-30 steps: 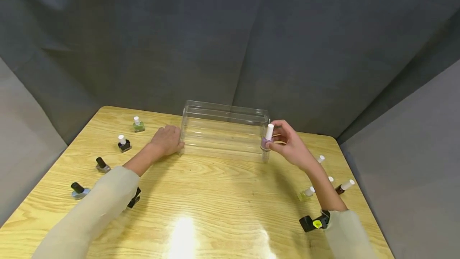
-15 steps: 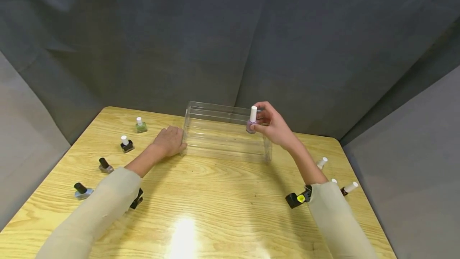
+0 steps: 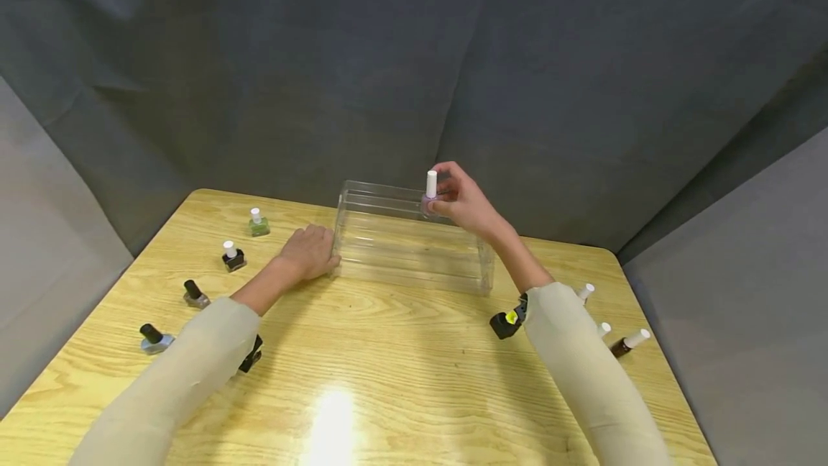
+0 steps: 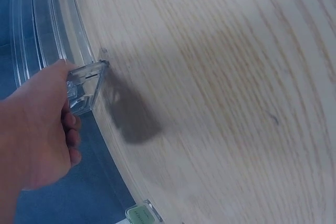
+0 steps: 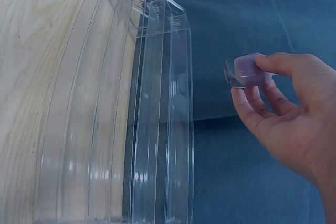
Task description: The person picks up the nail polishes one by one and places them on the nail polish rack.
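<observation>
A clear stepped display rack (image 3: pixel 414 261) stands near the back of the wooden table. My left hand (image 3: pixel 309 254) grips its left end; in the left wrist view the fingers curl around the side panel (image 4: pixel 86 80). My right hand (image 3: pixel 467 206) pinches a lilac nail polish bottle (image 3: pixel 428 205) with a white cap, held upright between thumb and fingers. It overlaps the rack's rear top tier in the head view. From the right wrist, a gap shows between the bottle's glass base (image 5: pixel 234 72) and the rack's topmost step.
Down the left side stand a green nail polish (image 3: pixel 259 226), a black one (image 3: pixel 234 259), a greyish one (image 3: pixel 197 298) and a light blue one (image 3: pixel 158 343). A dark brown bottle (image 3: pixel 621 348) and other white-capped ones (image 3: pixel 586 292) are at the right. A dark curtain (image 3: pixel 323 78) hangs behind.
My right hand has carried the lilac nail polish leftward and back, from the rack's right end to over its rear tier. My left hand keeps its grip on the rack.
</observation>
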{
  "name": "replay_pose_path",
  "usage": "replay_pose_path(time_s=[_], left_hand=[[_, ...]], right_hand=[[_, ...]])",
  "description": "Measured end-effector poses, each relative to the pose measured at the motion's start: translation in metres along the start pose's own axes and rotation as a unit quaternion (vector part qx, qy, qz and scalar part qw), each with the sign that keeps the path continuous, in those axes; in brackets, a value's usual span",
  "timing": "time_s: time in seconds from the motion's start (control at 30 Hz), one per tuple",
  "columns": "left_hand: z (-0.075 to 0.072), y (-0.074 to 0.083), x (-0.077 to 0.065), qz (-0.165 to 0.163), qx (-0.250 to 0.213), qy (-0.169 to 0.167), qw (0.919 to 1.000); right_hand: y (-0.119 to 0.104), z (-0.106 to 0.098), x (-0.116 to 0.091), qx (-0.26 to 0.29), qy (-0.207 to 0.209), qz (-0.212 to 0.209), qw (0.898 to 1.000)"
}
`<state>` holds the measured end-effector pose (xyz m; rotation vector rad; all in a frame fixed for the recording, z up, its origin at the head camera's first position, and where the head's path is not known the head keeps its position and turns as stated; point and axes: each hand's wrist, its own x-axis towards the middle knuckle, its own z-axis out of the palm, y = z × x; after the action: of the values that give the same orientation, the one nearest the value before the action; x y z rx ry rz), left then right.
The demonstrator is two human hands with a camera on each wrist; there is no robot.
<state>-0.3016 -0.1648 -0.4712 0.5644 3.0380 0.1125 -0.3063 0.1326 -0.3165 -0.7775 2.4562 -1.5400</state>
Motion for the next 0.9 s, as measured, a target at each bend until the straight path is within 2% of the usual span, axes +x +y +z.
replay_pose_path(time_s=[0.23,0.37,0.6,0.9], left_hand=[[0.000,0.002,0.002,0.016,0.010,0.005,0.9998],[0.002,0.003,0.002,0.014,0.014,0.005,0.9998],[0.005,0.002,0.001,0.028,0.011,0.035,0.9989],[0.003,0.005,-0.005,0.027,0.019,0.035,0.9988]], right_hand=[[0.004,0.010,0.023,0.028,0.009,0.002,1.000],[0.019,0.017,0.041,0.033,0.033,0.000,0.999],[0.036,0.034,0.067,0.008,0.077,0.007,0.997],[0.041,0.057,0.085,-0.059,0.096,0.017,0.994]])
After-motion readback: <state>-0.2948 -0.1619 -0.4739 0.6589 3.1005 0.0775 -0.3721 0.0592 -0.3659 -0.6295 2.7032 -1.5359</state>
